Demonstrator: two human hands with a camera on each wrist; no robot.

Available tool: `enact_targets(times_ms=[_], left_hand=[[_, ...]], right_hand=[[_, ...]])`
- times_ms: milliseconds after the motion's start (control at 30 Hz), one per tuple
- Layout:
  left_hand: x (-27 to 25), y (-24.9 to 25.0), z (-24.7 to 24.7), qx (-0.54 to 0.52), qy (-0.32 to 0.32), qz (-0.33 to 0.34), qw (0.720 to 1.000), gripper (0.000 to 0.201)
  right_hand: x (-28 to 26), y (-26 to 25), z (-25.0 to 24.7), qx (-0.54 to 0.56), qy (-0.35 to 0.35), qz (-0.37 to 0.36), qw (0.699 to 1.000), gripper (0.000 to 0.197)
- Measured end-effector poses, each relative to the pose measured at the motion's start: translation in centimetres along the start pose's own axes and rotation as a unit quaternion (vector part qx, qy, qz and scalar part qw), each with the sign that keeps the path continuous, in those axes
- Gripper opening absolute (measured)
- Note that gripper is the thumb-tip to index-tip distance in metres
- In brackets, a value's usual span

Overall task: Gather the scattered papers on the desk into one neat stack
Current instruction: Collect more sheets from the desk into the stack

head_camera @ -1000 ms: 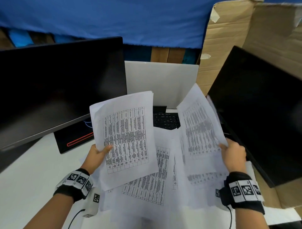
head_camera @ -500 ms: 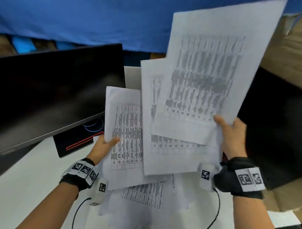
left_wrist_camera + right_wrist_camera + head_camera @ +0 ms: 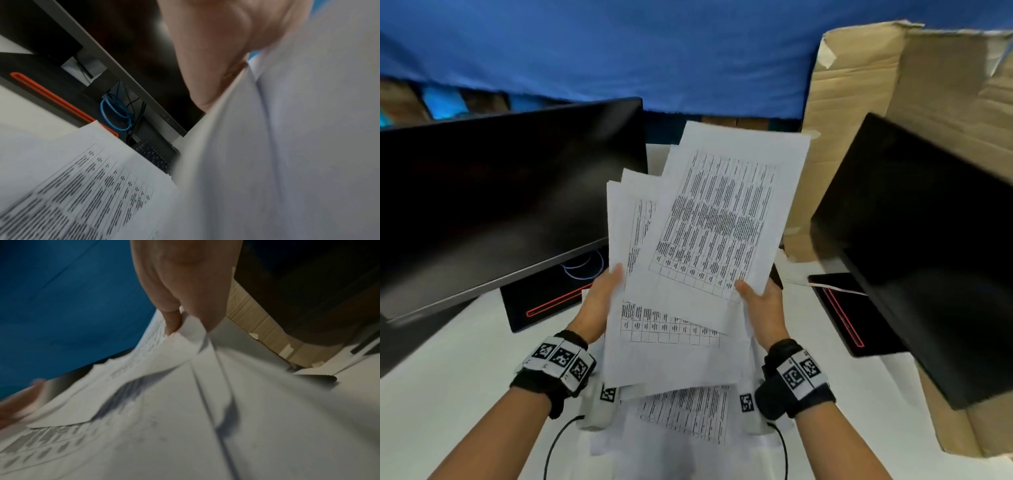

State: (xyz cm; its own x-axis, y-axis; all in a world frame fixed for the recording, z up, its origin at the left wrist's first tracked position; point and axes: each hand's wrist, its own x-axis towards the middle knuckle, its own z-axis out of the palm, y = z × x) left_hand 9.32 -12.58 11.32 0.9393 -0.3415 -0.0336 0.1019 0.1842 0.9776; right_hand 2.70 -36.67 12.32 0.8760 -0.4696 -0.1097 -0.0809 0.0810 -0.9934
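Note:
Both hands hold a loose bundle of printed sheets (image 3: 698, 260) up above the desk, the sheets fanned and askew. My left hand (image 3: 599, 301) grips the bundle's left edge, thumb on the front. My right hand (image 3: 760, 301) pinches the right edge, thumb on the top sheet; the right wrist view shows the hand (image 3: 180, 293) with thumb and fingers pinching the paper (image 3: 185, 394). More printed sheets (image 3: 688, 414) lie on the white desk (image 3: 448, 394) under the bundle. In the left wrist view the held paper (image 3: 287, 146) fills the right side and a lying sheet (image 3: 86, 186) shows below.
A dark monitor (image 3: 500, 195) stands at the left on a black base with a red stripe (image 3: 551, 301). Another dark monitor (image 3: 928, 240) stands at the right, with cardboard (image 3: 876, 102) behind it. A keyboard (image 3: 156, 159) lies behind the papers. Cables trail from both wrists.
The right hand has brought its sheets down and left onto the sheets in the left hand; both batches now form one overlapping bundle held between the two hands.

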Motion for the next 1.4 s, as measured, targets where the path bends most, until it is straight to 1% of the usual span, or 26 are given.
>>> enact_targets(times_ms=[67,100,167,200,300,433,467,533,567,600,667,733,800,833,867,900,967,1000,1100,1167,1200,1233,1300,1333,1367,1400], left_hand=[[0.1,0.5,0.5,0.038,0.014,0.03,0.999,0.029],[0.1,0.7,0.5,0.05,0.016,0.04,0.998,0.029],[0.1,0.9,0.4,0.055,0.006,0.055,0.997,0.055],[0.0,0.9,0.3,0.055,0.003,0.058,0.997,0.065],[0.0,0.5,0.4,0.074,-0.006,0.052,0.996,0.075],[-0.4,0.0,0.8,0.117,-0.011,0.03,0.993,0.071],[-0.4,0.2,0.9,0.117,-0.009,0.028,0.993,0.066],[-0.5,0.8,1.2,0.126,-0.002,0.038,0.991,0.045],[-0.5,1.1,1.2,0.134,0.002,0.043,0.99,0.039],[-0.6,1.6,1.2,0.137,0.003,0.05,0.989,0.038],[-0.8,2.3,1.1,0.128,-0.015,0.067,0.989,0.043],[-0.9,2.8,0.9,0.112,-0.035,0.08,0.99,0.053],[-0.9,2.9,0.7,0.095,-0.036,0.083,0.991,0.054],[-0.9,2.9,0.7,0.091,-0.036,0.084,0.992,0.053],[-0.9,3.0,0.7,0.091,-0.034,0.082,0.992,0.053],[-0.9,3.0,0.7,0.09,-0.035,0.083,0.992,0.053],[-0.9,3.0,0.8,0.091,-0.039,0.083,0.992,0.057],[-0.9,3.0,0.9,0.093,-0.038,0.082,0.992,0.06],[-0.8,2.7,1.2,0.102,-0.04,0.074,0.991,0.068],[-1.0,3.0,1.4,0.112,-0.033,0.069,0.991,0.07],[-1.1,3.2,1.4,0.115,-0.027,0.073,0.99,0.068],[-1.1,3.4,1.3,0.111,-0.022,0.081,0.99,0.063],[-1.2,3.8,0.9,0.091,-0.017,0.088,0.992,0.046],[-1.2,3.6,0.8,0.09,-0.018,0.083,0.992,0.035],[-1.3,3.0,0.6,0.103,-0.018,0.064,0.992,0.025],[-1.3,2.2,0.5,0.127,-0.019,0.037,0.991,0.023]], right_hand=[[-0.2,-0.4,-0.1,0.003,-0.003,-0.026,1.0,0.033],[-0.2,-0.7,-0.1,0.001,-0.012,-0.039,0.999,0.03],[0.1,-0.9,-0.4,-0.01,-0.037,-0.055,0.998,0.029],[0.2,-1.0,-0.5,-0.012,-0.052,-0.056,0.997,0.029],[0.2,-0.7,-0.6,-0.012,-0.092,-0.045,0.995,0.035],[0.3,0.0,-0.6,-0.037,-0.109,-0.035,0.993,0.036],[0.4,0.1,-0.6,-0.04,-0.109,-0.035,0.993,0.035],[0.5,-0.2,-0.6,-0.039,-0.11,-0.04,0.992,0.035],[0.6,-0.3,-0.7,-0.034,-0.112,-0.047,0.992,0.035],[0.6,-0.6,-0.8,-0.029,-0.114,-0.056,0.992,0.036],[0.6,-1.1,-0.9,-0.023,-0.127,-0.068,0.989,0.036],[0.8,-1.0,-1.1,-0.027,-0.141,-0.069,0.987,0.034],[0.6,-0.9,-1.2,-0.023,-0.151,-0.063,0.986,0.031],[0.6,-0.8,-1.2,-0.015,-0.155,-0.058,0.986,0.037],[0.6,-0.7,-1.3,-0.017,-0.155,-0.05,0.986,0.047],[0.5,-0.7,-1.2,-0.016,-0.156,-0.045,0.987,0.051],[0.5,-0.8,-1.1,-0.024,-0.165,-0.038,0.985,0.036],[0.6,-0.8,-1.1,-0.03,-0.166,-0.033,0.985,0.034],[0.4,-0.6,-0.8,-0.046,-0.164,-0.023,0.985,0.032],[0.1,-0.5,-0.5,-0.052,-0.157,-0.02,0.986,0.04],[0.0,-0.7,-0.4,-0.052,-0.154,-0.028,0.986,0.04],[0.1,-1.0,-0.5,-0.044,-0.154,-0.035,0.987,0.034],[0.2,-1.1,-0.7,-0.032,-0.158,-0.026,0.987,0.027],[0.2,-0.9,-0.8,-0.035,-0.165,-0.02,0.985,0.03],[0.1,-0.1,-0.8,-0.052,-0.172,0.003,0.984,0.039],[0.1,0.9,-0.7,-0.085,-0.17,0.026,0.982,0.056]])
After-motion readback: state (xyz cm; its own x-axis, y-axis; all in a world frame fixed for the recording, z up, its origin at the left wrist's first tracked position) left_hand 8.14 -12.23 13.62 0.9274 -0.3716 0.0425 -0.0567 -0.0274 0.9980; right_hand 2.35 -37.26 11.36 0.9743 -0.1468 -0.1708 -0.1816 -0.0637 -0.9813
